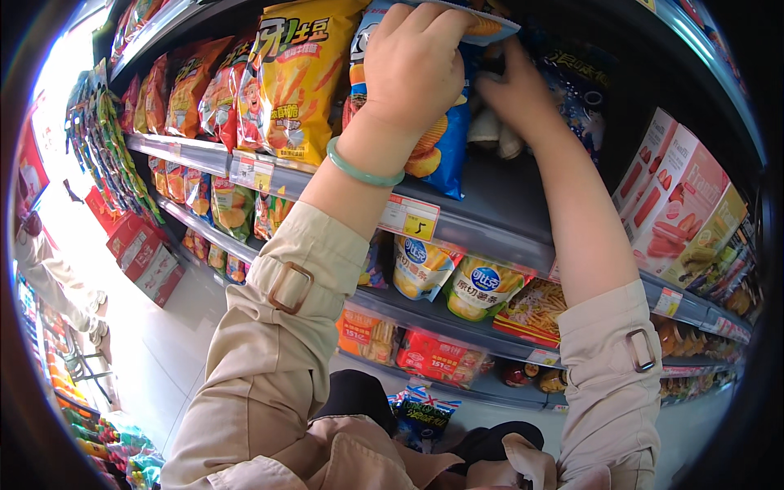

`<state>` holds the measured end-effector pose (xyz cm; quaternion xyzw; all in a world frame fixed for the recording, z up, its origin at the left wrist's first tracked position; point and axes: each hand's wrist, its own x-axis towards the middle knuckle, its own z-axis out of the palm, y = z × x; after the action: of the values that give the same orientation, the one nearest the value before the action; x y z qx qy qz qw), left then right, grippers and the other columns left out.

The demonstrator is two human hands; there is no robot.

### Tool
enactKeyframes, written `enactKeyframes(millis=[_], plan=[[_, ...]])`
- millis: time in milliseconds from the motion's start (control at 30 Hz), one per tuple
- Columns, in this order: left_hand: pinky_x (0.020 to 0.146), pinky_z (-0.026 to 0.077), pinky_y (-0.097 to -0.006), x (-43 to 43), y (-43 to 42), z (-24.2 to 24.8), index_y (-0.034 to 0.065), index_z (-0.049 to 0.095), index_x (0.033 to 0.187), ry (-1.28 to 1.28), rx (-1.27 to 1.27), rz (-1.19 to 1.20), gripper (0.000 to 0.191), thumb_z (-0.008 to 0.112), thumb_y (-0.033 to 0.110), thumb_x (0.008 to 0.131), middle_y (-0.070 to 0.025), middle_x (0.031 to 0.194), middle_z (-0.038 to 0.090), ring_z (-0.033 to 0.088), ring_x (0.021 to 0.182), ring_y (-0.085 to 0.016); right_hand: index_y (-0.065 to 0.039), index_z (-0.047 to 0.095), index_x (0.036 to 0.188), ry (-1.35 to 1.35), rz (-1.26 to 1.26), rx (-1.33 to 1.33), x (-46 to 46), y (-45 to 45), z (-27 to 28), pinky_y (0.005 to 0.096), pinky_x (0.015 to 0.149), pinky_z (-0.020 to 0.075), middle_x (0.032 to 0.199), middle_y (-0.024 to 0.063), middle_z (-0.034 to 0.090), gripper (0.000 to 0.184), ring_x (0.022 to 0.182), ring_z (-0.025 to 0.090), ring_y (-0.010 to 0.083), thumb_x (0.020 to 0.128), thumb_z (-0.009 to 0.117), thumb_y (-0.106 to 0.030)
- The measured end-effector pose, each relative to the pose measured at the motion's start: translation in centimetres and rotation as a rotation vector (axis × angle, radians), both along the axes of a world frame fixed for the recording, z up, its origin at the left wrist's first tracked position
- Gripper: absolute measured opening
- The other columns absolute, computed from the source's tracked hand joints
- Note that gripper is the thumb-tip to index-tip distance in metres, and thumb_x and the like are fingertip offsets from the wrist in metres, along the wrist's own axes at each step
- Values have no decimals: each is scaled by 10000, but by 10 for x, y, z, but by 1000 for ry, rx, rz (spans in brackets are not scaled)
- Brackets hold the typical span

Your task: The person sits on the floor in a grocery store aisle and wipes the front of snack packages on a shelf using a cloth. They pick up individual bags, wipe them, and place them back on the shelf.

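Bent over the top of a blue potato chip bag [450, 165], my left hand [416, 67] grips it near its upper edge. A green bangle [367, 168] circles that wrist. The bag stands at the front of a dark shelf [502, 190]. My right hand [520, 98] reaches in beside the bag's right side, its fingers partly hidden behind it. Whether they grip the bag is unclear. Just below that hand lies a whitish cloth-like thing [490, 131], partly covered. Dark blue snack bags [579, 92] stand deeper in the shelf, to the right.
A yellow snack bag [303, 86] stands left of the blue one. Pink biscuit boxes [667, 190] are at the right. Lower shelves hold snack pouches [422, 263] and red-labelled packs [438, 358]. A dark snack bag [422, 422] is between my legs. Red boxes [144, 257] sit on the floor.
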<state>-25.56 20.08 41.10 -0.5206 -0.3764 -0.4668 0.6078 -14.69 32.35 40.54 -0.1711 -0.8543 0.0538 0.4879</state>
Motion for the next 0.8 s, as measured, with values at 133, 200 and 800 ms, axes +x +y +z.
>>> enactKeyframes(millis=[133,200,800], plan=[[885,429,-400,7,-3,-5,147,656,1048,-17,-36,65,366,637,99,686,-45,1090,635,549,1012,-283,-125,262,1432,85,71,-30,4,0,-3,412,950,441,1256,205,528,837,1132,539,354,692,648,-190],[980,354,-450,8,-6,-7,168,593,1178,-59,-116,148,462,650,201,721,-57,1227,567,472,1152,-313,-120,205,1460,139,83,37,4,-3,-2,405,952,441,1281,245,501,881,1129,545,362,700,645,-198],[850,475,-485,70,-165,-212,16,578,1085,60,-592,-556,415,636,-3,674,-156,1008,612,585,917,-351,-45,623,1134,-451,660,-1087,229,-207,-249,314,783,486,1005,104,654,364,916,616,184,794,669,-166]])
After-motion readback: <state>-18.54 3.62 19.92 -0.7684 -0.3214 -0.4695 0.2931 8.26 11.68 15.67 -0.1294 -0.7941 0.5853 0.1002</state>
